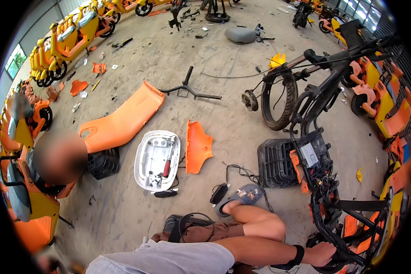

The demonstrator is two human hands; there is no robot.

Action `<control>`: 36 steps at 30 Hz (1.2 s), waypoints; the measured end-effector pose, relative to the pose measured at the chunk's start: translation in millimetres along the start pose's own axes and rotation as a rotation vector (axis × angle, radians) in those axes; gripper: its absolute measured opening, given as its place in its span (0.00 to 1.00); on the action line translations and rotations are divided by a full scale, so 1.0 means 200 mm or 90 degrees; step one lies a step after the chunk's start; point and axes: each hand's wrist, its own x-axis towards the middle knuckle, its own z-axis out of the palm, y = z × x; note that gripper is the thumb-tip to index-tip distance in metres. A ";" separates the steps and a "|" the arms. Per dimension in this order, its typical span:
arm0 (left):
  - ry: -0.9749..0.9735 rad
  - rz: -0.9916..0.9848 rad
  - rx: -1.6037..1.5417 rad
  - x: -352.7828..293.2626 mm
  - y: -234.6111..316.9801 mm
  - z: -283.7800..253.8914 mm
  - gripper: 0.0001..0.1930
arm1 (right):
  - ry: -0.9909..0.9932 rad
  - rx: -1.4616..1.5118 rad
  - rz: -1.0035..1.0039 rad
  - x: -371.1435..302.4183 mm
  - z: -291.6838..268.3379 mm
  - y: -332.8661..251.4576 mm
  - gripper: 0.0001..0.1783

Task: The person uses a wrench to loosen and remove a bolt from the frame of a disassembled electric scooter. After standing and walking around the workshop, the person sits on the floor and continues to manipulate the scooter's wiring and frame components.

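Note:
My left arm, in a grey sleeve with a black band at the wrist, stretches across the lower edge to the right. At its end my left hand (322, 254) is closed beside the lower part of a stripped black scooter frame (351, 214). Whatever its curled fingers hold is hidden. My right hand is out of view. Loose wires and a battery-like box with a pale label (308, 155) show on the frame. Between my bent leg and the frame's front wheel (278, 100) stands a black plastic crate (276, 163).
A white tray (138, 160) holds a red-handled screwdriver (167, 168) and small parts. Nearby lie an orange panel (197, 148), a long orange body shell (123, 119) and a black handlebar (187, 86). A cable (242, 171) trails by my clog (250, 195). Yellow-orange scooters (75, 39) line the sides.

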 end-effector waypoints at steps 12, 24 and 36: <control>0.015 -0.007 0.067 -0.03 0.03 -0.15 0.11 | -0.036 -0.054 0.029 0.12 0.14 0.16 0.12; -0.026 -0.135 -0.071 -0.01 0.05 -0.22 0.16 | -0.046 -0.080 0.031 0.15 0.16 0.25 0.11; 0.015 -0.368 -0.312 0.05 0.05 -0.26 0.22 | -0.053 -0.100 0.031 0.15 0.13 0.32 0.10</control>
